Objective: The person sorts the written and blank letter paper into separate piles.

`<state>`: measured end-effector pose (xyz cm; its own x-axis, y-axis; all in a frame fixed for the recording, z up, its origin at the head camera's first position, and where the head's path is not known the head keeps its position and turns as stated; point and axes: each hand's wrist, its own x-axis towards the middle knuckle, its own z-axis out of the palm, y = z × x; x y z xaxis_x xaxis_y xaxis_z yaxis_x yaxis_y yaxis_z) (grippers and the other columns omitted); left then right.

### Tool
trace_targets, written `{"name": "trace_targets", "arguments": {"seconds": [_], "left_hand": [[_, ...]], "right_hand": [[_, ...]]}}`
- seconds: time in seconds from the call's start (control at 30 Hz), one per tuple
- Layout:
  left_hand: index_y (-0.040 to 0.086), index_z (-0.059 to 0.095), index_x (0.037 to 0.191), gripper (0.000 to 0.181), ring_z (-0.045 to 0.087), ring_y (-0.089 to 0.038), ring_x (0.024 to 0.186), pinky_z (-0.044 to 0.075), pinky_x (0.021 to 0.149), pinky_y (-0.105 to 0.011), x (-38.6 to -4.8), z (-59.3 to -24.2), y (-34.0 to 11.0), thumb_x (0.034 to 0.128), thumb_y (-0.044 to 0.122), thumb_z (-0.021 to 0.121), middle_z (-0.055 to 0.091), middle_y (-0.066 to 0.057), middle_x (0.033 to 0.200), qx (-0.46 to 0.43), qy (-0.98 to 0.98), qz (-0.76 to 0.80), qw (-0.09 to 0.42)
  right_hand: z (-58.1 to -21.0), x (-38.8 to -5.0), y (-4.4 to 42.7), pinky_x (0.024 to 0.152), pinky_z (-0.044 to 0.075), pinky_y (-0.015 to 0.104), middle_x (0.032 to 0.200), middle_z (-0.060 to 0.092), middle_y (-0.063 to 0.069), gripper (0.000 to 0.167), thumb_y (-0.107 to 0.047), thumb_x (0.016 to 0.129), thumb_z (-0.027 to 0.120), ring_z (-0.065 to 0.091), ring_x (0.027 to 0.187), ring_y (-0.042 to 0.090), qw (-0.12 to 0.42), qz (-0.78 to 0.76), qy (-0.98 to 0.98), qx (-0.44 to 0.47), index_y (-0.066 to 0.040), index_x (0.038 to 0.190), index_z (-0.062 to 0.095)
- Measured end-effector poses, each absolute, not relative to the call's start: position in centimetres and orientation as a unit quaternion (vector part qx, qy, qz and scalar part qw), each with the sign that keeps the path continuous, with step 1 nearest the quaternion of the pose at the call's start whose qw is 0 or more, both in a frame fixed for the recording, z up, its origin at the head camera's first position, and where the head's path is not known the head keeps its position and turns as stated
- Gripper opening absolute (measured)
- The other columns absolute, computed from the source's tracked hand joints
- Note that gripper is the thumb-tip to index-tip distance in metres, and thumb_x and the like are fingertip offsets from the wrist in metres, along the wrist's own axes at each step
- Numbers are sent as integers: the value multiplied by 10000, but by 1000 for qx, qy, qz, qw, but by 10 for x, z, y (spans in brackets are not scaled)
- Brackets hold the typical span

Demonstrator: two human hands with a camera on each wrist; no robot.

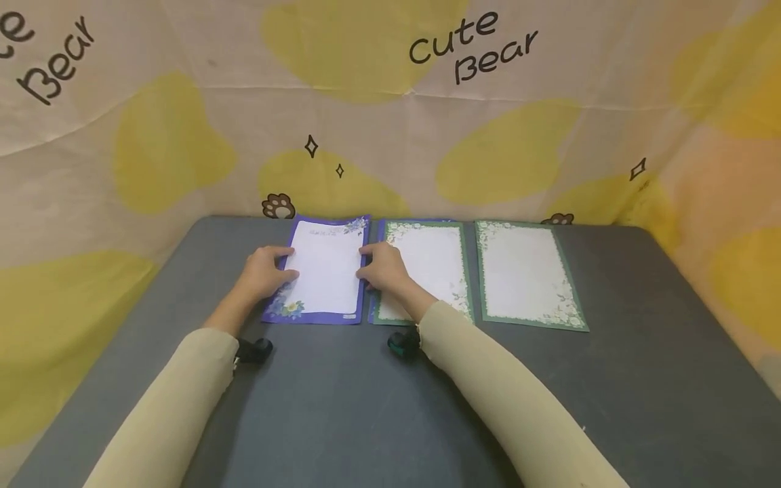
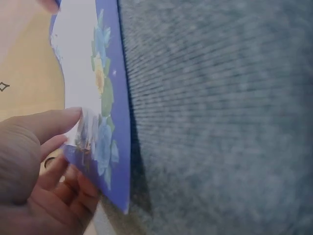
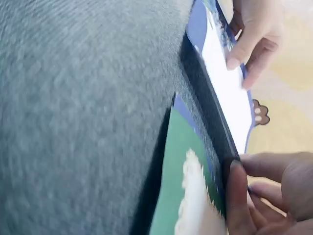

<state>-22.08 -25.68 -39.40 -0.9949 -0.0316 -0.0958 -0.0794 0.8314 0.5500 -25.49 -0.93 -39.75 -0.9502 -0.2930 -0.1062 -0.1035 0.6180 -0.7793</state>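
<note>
in the head view, your left hand (image 1: 261, 273) and your right hand (image 1: 386, 266) take the white rectangular paper sheet with a purple flowered border (image 1: 326, 271) between them, at the left of three places on the grey rectangular table (image 1: 329, 407). your left fingers meet its left edge and your right fingers its right edge, both about midway between near and far. just to its right, partly behind your right hand and wrist, lies a white paper sheet with a green leafy border (image 1: 427, 254), over another purple-bordered paper sheet (image 1: 372, 312) that shows along its left and far edges. farther right, apart from these, lies a second green-bordered white paper sheet (image 1: 527, 271). beyond the table hangs a cream cloth with yellow patches and black lettering (image 1: 378, 54).

in the left wrist view, your left hand pinches the left edge: the thumb lies on the upper face beside the printed flowers, the other fingers curl beneath. the sheet bows, and its near edge casts a shadow on the table.

in the right wrist view, your right thumb and finger pinch the right edge, which stands raised above the table. your left fingertips show across the sheet, on its left edge.
</note>
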Motion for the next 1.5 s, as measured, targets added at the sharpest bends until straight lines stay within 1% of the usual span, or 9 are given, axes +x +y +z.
{"name": "trace_targets", "arguments": {"seconds": [0.1, 0.2, 0.3, 0.4, 0.6, 0.8, 1.07, 1.27, 1.5], "left_hand": [[-36, 511, 1443, 560, 349, -512, 1449, 274, 1207, -629, -219, -393, -257, 955, 196, 658, 441, -322, 1516, -36, 959, 275, 53], [-32, 515, 1441, 554, 356, -515, 1442, 284, 1196, -640, -218, -390, -255, 964, 214, 650, 452, -319, 1509, -38, 962, 263, 62], [-41, 529, 1426, 555, 379, -522, 1421, 303, 1181, -648, -217, -386, -252, 958, 232, 652, 470, -325, 1488, -35, 966, 248, 64], [-31, 557, 1405, 551, 411, -516, 1397, 345, 1147, -659, -215, -382, -250, 952, 266, 658, 488, -316, 1471, -34, 973, 220, 57], [30, 604, 1379, 545, 505, -482, 1325, 428, 1059, -665, -212, -371, -236, 955, 370, 650, 513, -270, 1460, -1, 984, 180, 7], [71, 611, 1389, 530, 618, -402, 1200, 501, 983, -592, -217, -371, -204, 979, 407, 623, 584, -219, 1428, 51, 970, 239, 3], [100, 618, 1384, 508, 573, -394, 1305, 481, 1065, -571, -223, -390, -153, 954, 360, 687, 586, -166, 1450, 108, 922, 370, 10], [122, 600, 1402, 561, 461, -372, 1430, 361, 1192, -571, -227, -398, -126, 912, 349, 750, 553, -136, 1489, 151, 905, 398, 6], [149, 595, 1412, 622, 409, -338, 1480, 312, 1228, -556, -234, -406, -106, 877, 406, 780, 531, -100, 1520, 166, 910, 381, 11]], "right_hand": [[-397, -251, -13, 621, 585, 236, 1327, 689, 139, 518, -64, 860, 750, 736, 786, 187, 84, -377, 916, -109, -62, 1364, 633], [-393, -247, -14, 739, 601, 291, 1379, 662, 104, 500, -73, 857, 737, 707, 1066, 241, 62, -340, 932, -108, -68, 1349, 648], [-389, -244, -8, 868, 604, 363, 1388, 646, 135, 489, -86, 864, 726, 656, 1192, 286, 48, -331, 934, -127, -40, 1344, 645], [-386, -243, 6, 943, 576, 395, 1377, 634, 165, 470, -157, 884, 744, 643, 1166, 296, 36, -337, 926, -169, -21, 1325, 654], [-383, -239, 54, 821, 590, 378, 1368, 643, 112, 415, -269, 907, 754, 716, 1006, 246, 53, -390, 899, -193, -96, 1280, 699], [-384, -235, 98, 898, 583, 444, 1368, 662, 90, 417, -322, 915, 734, 688, 1140, 281, 48, -393, 900, -184, -126, 1282, 705], [-383, -235, 141, 1077, 493, 513, 1348, 676, 81, 434, -333, 921, 738, 600, 1290, 304, 50, -349, 911, -212, -127, 1300, 690], [-397, -240, 157, 1101, 476, 517, 1367, 663, 92, 475, -331, 887, 784, 583, 1317, 306, 4, -348, 908, -235, -111, 1297, 689], [-415, -245, 169, 1225, 283, 602, 1498, 557, 113, 628, -397, 849, 808, 368, 1499, 344, -13, -328, 913, -240, -112, 1380, 629]]}}
